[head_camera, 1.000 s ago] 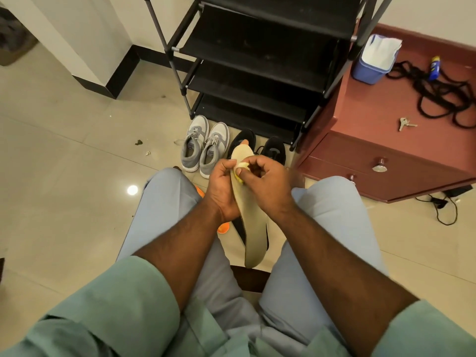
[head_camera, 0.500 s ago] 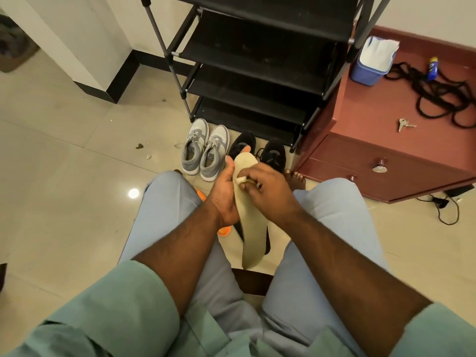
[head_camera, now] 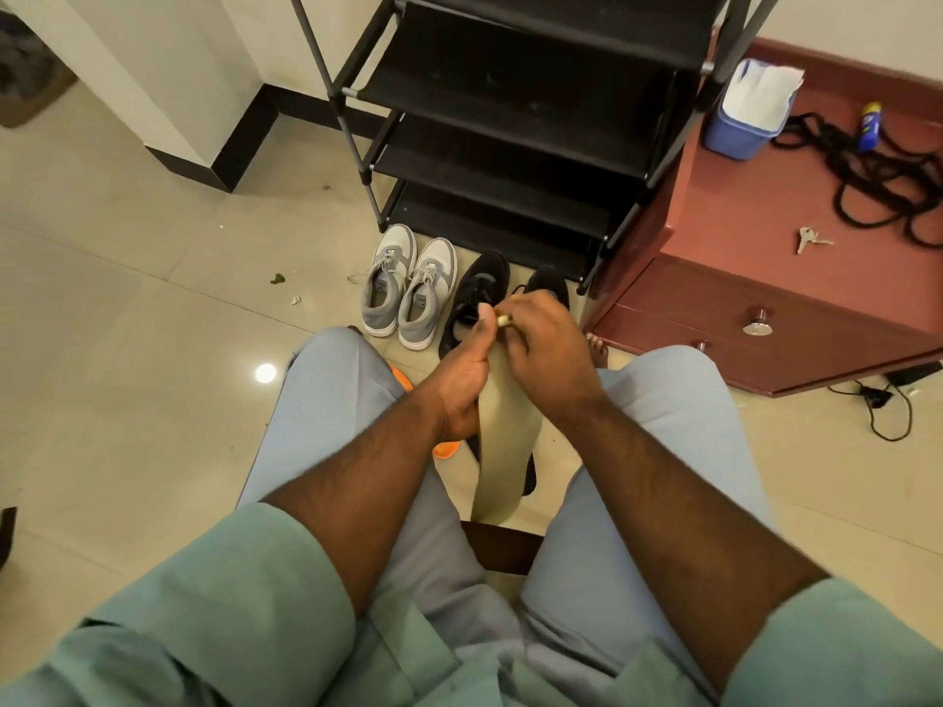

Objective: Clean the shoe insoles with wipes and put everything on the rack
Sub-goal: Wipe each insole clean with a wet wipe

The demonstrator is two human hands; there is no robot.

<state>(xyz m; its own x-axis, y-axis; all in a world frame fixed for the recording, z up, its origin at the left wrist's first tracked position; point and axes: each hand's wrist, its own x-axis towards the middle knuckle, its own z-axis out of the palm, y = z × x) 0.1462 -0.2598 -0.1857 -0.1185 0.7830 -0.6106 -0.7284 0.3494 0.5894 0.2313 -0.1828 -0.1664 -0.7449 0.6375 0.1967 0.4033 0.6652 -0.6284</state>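
Insole (head_camera: 502,451), frame centre between my knees: light, thin and floppy, so I judge support along its edge best. Left hand (head_camera: 462,380) clamped on that edge; right hand (head_camera: 543,344) pinches wipe (head_camera: 504,320) at toe.

Both hands are covering the insole's (head_camera: 502,451) toe end. The right hand (head_camera: 543,344) is hiding most of the wipe (head_camera: 504,320).
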